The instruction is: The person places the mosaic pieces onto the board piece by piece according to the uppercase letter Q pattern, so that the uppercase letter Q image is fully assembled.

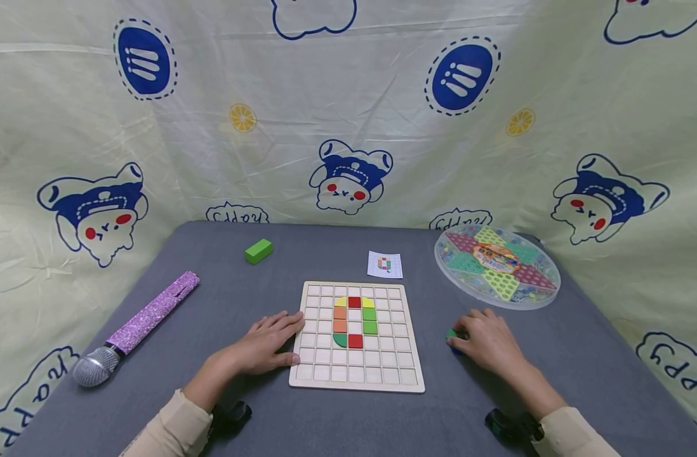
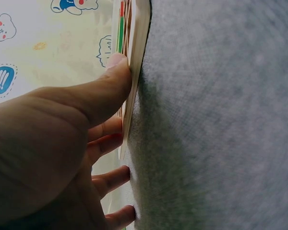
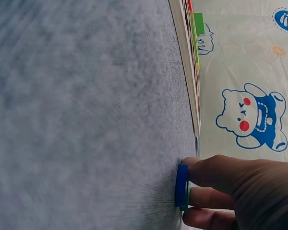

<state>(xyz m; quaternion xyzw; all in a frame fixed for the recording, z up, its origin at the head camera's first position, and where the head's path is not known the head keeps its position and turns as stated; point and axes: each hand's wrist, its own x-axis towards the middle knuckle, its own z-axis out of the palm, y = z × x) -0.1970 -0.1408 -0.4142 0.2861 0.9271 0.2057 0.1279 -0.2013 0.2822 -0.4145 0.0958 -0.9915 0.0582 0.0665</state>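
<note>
A pale wooden grid board (image 1: 320, 373) lies in the middle of the table, bearing a ring of coloured tiles: red (image 1: 355, 341), orange (image 1: 339, 313), yellow (image 1: 368, 302) and green (image 1: 369, 327), plus a green quarter-round (image 1: 339, 340) at the ring's lower left. My left hand (image 1: 266, 343) rests against the board's left edge, fingers extended and thumb on the rim. To the right of the board, my right hand (image 1: 488, 339) pinches small pieces low over the cloth. A blue piece (image 3: 181, 186) shows at the thumb tip, with a green piece (image 1: 452, 333) against it, partly hidden by the fingers.
A small printed card (image 1: 385, 264) with a similar ring pattern lies behind the board. Back left is a green block (image 1: 259, 251); a glittery purple microphone (image 1: 148, 317) lies at the left. A round clear case (image 1: 497, 266) with a star pattern sits back right.
</note>
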